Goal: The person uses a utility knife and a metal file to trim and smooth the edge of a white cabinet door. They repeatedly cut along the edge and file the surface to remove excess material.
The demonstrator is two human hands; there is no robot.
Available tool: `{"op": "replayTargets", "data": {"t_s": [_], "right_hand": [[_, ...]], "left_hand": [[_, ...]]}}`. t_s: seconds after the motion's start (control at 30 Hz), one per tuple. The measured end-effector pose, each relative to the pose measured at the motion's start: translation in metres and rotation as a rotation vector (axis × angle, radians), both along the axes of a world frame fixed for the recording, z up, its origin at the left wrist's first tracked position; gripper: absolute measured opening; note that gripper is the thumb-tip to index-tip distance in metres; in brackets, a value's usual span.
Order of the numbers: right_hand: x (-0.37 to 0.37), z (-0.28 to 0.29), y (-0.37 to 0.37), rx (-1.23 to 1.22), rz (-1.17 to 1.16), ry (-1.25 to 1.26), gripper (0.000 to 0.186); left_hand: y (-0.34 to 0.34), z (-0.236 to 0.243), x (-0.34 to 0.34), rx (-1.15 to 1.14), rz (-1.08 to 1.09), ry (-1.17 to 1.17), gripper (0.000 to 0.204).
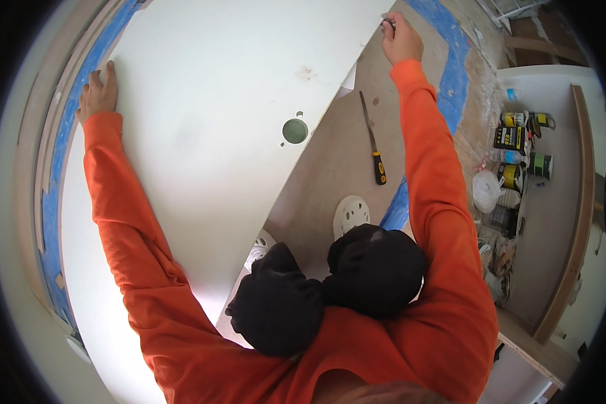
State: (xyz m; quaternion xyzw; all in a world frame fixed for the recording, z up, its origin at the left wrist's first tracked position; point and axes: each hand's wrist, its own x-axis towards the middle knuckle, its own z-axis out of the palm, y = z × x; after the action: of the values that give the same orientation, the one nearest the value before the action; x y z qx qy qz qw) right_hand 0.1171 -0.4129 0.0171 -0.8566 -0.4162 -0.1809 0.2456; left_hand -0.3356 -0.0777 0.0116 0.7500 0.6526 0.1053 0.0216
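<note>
- White panel (209,121): a large flat board with a round bored hole (295,130) near its right edge. It lies tilted across the upper left and centre of the view, above the floor, spanned between both arms.
- Left hand (98,93): open, palm and fingers spread flat against the panel's left edge; it presses rather than grips.
- Right hand (401,37): closed at the panel's upper right corner, fingertips pinched around something small and dark there; what it is cannot be made out.
- Handling, as judged: the board looks stiff and fairly heavy for its breadth, with a smooth painted face that offers little friction. Its edges and corners are the likely weak points. Holds at two opposite edges, well apart, seem the soundest way to steady it.
- Floor (330,175): brown sheet covering, stained, bordered by strips of blue tape (451,74). On it lie a screwdriver with a black-and-yellow handle (376,151) and a white perforated disc (351,214), the two apart from each other.
- Room: to the right, a white shelf surface (559,195) carries a cluster of cans and bottles (518,145) and a white plastic bag (485,191); a wooden strip (576,222) runs along its right side.
- The person wears orange sleeves; the dark-clad knees (330,283) are near the lower centre.
</note>
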Motion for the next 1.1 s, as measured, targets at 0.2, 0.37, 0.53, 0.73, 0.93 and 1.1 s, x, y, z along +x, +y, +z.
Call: {"op": "replayTargets", "data": {"t_s": [0.2,0.37,0.53,0.73,0.93,1.1], "right_hand": [[-0.013,0.002,-0.004,-0.029,0.036,-0.004,0.011],[-0.035,0.004,-0.011,-0.03,0.077,-0.009,0.011],[-0.068,0.001,-0.019,0.006,0.119,-0.053,0.011],[-0.103,0.007,-0.03,0.072,0.19,-0.042,0.009],[-0.136,0.009,-0.041,0.028,0.219,-0.026,0.009],[-0.127,0.005,-0.048,0.114,0.284,0.077,0.012]], "left_hand": [[-0.001,0.0,0.0,-0.01,0.005,0.004,0.074],[0.002,-0.004,-0.001,0.012,-0.01,0.012,0.075],[0.005,-0.007,-0.002,0.018,-0.008,0.017,0.074],[0.004,-0.006,0.002,0.02,-0.007,0.015,0.074],[0.004,-0.005,0.002,0.015,-0.002,0.025,0.073],[0.012,-0.01,-0.006,0.019,-0.032,0.036,0.076]]}}
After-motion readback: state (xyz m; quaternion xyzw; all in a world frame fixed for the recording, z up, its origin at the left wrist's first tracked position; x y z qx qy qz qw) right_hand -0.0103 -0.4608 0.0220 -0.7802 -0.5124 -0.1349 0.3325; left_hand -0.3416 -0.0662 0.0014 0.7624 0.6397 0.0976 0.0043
